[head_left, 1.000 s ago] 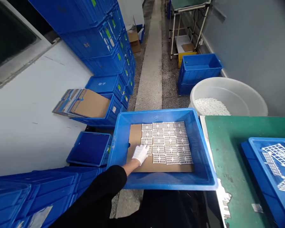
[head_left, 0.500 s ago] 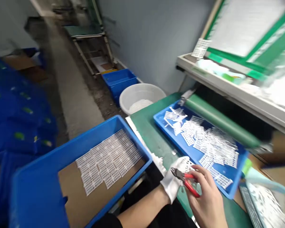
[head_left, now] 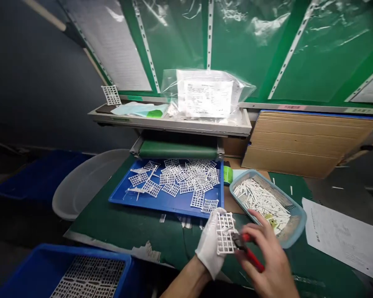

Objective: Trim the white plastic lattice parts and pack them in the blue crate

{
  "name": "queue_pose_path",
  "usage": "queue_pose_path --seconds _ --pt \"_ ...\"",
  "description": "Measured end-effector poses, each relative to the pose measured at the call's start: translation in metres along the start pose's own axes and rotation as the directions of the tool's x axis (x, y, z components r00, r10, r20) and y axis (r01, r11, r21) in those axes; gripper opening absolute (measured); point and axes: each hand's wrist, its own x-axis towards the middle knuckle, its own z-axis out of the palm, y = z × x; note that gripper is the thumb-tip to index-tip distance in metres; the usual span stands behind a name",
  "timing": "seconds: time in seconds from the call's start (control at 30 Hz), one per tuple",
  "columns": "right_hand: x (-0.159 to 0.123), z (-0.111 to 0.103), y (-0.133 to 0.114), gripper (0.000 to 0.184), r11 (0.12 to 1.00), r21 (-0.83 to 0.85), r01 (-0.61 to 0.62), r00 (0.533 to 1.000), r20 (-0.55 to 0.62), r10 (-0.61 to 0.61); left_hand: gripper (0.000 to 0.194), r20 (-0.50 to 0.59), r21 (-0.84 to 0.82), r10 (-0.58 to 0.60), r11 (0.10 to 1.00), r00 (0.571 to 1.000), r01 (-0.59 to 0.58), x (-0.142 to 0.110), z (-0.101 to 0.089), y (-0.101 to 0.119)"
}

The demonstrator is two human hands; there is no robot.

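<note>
My left hand [head_left: 209,244], in a white glove, holds a white plastic grid piece [head_left: 225,231] upright over the green tabletop. My bare right hand [head_left: 267,256] grips red-handled cutting pliers [head_left: 251,256], whose metal jaws are at the right edge of the grid. Whether the jaws touch the plastic I cannot tell. Beyond my hands, a shallow blue tray [head_left: 124,198] holds a loose heap of similar white grids [head_left: 180,178].
A light-blue basket [head_left: 294,242] of thin white sticks stands right of the tray. Blue crate [head_left: 127,265] with grids laid in rows, lower left. A green roller [head_left: 178,149] sits under the shelf [head_left: 174,124]; a paper sheet [head_left: 342,238] lies at right, a pale tub [head_left: 77,186] at left.
My view has swung right, from the crate to the bench. The pliers' jaws, earlier pointing left above the gloved hand, are now at the grid's right edge.
</note>
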Motion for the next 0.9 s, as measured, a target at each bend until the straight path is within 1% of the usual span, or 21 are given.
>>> queue_pose_path --seconds 0.07,0.13,0.2,0.27,0.33,0.4,0.53,0.63,0.77,0.83,0.9 --pt "-0.003 -0.021 0.030 0.035 0.990 -0.137 0.018 0.997 -0.071 -0.028 0.030 -0.020 0.036 0.054 0.998 0.998 -0.053 -0.001 0.011 0.003" --pt "-0.003 -0.034 0.057 0.044 0.961 -0.270 0.055 0.992 -0.097 -0.084 0.030 0.022 0.068 0.043 0.997 0.999 -0.045 -0.003 0.022 0.006" --pt "0.003 -0.039 0.076 0.053 0.917 -0.375 0.136 0.984 -0.058 -0.170 0.034 0.073 0.096 -0.008 0.995 0.997 0.001 -0.004 0.032 0.005" --pt "0.014 -0.040 0.085 0.057 0.863 -0.444 0.242 0.964 0.006 -0.268 0.042 0.099 0.128 -0.040 0.991 0.994 0.027 -0.002 0.040 0.003" --pt "0.025 -0.042 0.088 0.059 0.811 -0.481 0.331 0.936 0.059 -0.348 0.050 0.114 0.174 -0.061 0.984 0.992 0.040 0.000 0.044 0.002" --pt "0.035 -0.047 0.091 0.058 0.779 -0.496 0.382 0.915 0.083 -0.396 0.054 0.136 0.213 -0.079 0.976 0.988 0.048 0.003 0.045 0.002" --pt "0.043 -0.055 0.097 0.061 0.767 -0.489 0.415 0.901 0.107 -0.420 0.055 0.171 0.238 -0.065 0.971 0.983 0.023 0.005 0.046 0.009" --pt "0.045 -0.055 0.099 0.064 0.764 -0.481 0.430 0.894 0.110 -0.434 0.056 0.158 0.280 -0.040 0.960 0.987 -0.006 0.005 0.048 0.011" --pt "0.049 -0.053 0.094 0.064 0.749 -0.472 0.465 0.875 0.114 -0.471 0.055 0.142 0.308 -0.020 0.951 0.990 -0.025 0.003 0.049 0.008" --pt "0.052 -0.054 0.092 0.064 0.733 -0.471 0.491 0.859 0.125 -0.496 0.054 0.140 0.300 -0.019 0.954 0.990 -0.025 0.003 0.049 0.006" --pt "0.056 -0.057 0.091 0.066 0.700 -0.483 0.526 0.836 0.143 -0.529 0.054 0.142 0.281 -0.058 0.960 0.988 0.016 0.003 0.047 0.004"
